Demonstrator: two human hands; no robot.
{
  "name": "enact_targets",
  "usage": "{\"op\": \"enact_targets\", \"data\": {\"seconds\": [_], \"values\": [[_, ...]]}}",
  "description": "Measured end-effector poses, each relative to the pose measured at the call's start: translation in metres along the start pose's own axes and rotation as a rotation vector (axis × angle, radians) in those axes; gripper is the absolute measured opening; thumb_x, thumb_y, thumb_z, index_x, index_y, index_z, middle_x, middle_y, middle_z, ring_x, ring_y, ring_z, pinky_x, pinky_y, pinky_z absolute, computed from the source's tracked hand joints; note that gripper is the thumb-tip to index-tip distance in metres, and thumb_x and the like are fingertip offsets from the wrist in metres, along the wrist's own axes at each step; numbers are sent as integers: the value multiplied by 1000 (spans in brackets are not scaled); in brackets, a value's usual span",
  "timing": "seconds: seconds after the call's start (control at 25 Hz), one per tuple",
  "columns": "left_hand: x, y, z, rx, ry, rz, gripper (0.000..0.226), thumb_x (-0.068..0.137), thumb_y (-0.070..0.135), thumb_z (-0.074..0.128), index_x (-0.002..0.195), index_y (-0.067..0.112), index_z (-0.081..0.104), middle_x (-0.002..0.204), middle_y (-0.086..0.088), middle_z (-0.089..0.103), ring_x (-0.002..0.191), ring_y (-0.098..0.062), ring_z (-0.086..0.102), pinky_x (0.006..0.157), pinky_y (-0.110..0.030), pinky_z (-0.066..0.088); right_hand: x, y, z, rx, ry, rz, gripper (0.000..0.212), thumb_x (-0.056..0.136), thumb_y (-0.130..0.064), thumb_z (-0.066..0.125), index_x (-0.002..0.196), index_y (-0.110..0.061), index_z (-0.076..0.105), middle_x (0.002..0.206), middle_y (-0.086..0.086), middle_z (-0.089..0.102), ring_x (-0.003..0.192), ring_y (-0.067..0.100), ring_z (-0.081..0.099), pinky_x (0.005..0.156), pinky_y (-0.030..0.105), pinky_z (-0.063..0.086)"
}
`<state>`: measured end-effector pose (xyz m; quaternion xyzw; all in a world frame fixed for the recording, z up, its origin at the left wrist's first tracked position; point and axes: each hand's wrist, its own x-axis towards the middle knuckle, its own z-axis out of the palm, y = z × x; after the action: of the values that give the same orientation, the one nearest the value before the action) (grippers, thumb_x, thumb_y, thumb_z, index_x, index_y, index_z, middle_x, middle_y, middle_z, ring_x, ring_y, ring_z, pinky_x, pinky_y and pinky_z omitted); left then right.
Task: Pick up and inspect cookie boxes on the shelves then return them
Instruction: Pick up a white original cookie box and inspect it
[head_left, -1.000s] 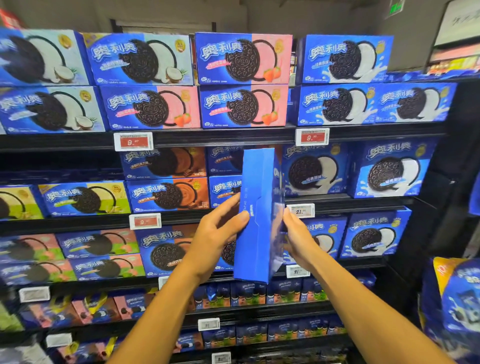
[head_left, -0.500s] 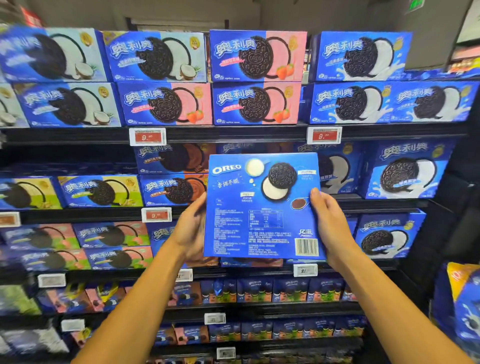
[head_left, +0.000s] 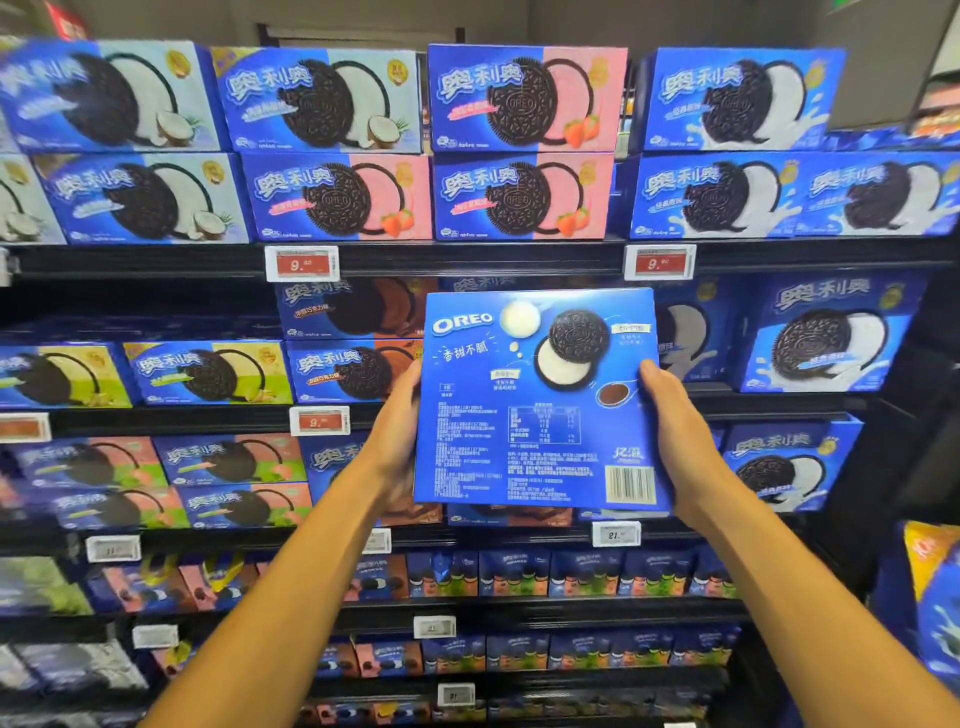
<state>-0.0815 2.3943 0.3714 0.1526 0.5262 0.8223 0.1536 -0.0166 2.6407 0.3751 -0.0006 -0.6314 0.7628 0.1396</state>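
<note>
The left hand (head_left: 397, 441) and right hand (head_left: 675, 441) clasp opposite side edges of a blue cookie box (head_left: 535, 400), held upright between them with its printed back toward the person, apparently for reading. Beyond the hands, the shelves (head_left: 467, 257) carry rows of similar boxes and price tags (head_left: 302, 263).

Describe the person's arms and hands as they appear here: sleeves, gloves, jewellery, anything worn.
Both forearms are bare from the bottom edge of the frame up to the wrists; no sleeve shows. The left hand and right hand wear no gloves. No watch, bracelet or ring is visible on the parts that show; most fingers are hidden.
</note>
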Motion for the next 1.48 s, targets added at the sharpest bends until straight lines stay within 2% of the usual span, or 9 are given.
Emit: {"op": "enact_targets", "data": {"seconds": [0.12,0.2,0.4,0.76,0.88,1.0,1.12,1.36,1.48], "values": [[0,23,3,128,0,-16,46,101,48,39,132,19,56,117,-4,72,96,-19,72,68,-32,58,5,-12,-7,121,-73,129,41,98,-44,43,89,-24,78,95,7,78,79,24,76,59,32,59],[3,40,3,157,-23,21,49,102,42,41,145,18,39,128,-2,67,102,-15,70,73,-31,58,12,-16,-8,193,-79,101,36,98,-38,44,93,-28,78,99,7,78,79,23,76,59,33,60],[14,65,12,153,55,-60,34,99,44,46,98,17,68,80,-2,77,62,-16,73,47,-25,55,30,-29,2,247,-25,196,31,97,-37,49,95,-15,71,90,7,78,68,22,75,54,30,59],[28,55,-2,68,210,-140,28,94,42,53,87,17,63,64,-1,73,48,-16,68,40,-22,51,43,-42,17,197,-6,296,26,97,-34,47,105,-13,58,77,9,77,58,21,73,46,28,56],[23,51,-6,120,152,-75,28,96,45,49,100,21,65,80,-1,77,62,-16,73,49,-24,55,39,-37,19,186,-39,216,25,99,-34,47,104,-14,60,81,6,77,64,20,74,51,29,59],[21,49,-10,150,-61,203,25,101,35,41,119,40,57,112,5,74,94,-16,73,67,-31,59,39,-37,24,178,-129,-58,31,102,-20,39,128,-21,56,107,6,75,86,23,74,70,38,61],[20,49,-10,170,-128,390,44,95,30,38,138,37,43,121,7,68,103,-17,69,75,-36,60,39,-38,30,163,-155,-244,45,101,-9,33,138,-27,50,126,6,68,100,26,67,83,41,55],[24,43,-25,280,-179,404,59,97,34,42,152,39,22,135,-2,60,114,-26,65,82,-45,58,41,-28,26,166,-165,-325,58,99,-8,35,152,-32,37,141,6,61,109,29,67,84,45,58],[26,46,-26,383,0,354,60,101,29,46,154,36,19,143,-10,53,114,-25,63,91,-47,54,47,-23,24,197,-119,-329,58,96,-12,42,150,-32,39,134,3,65,106,29,69,80,43,61]]}}
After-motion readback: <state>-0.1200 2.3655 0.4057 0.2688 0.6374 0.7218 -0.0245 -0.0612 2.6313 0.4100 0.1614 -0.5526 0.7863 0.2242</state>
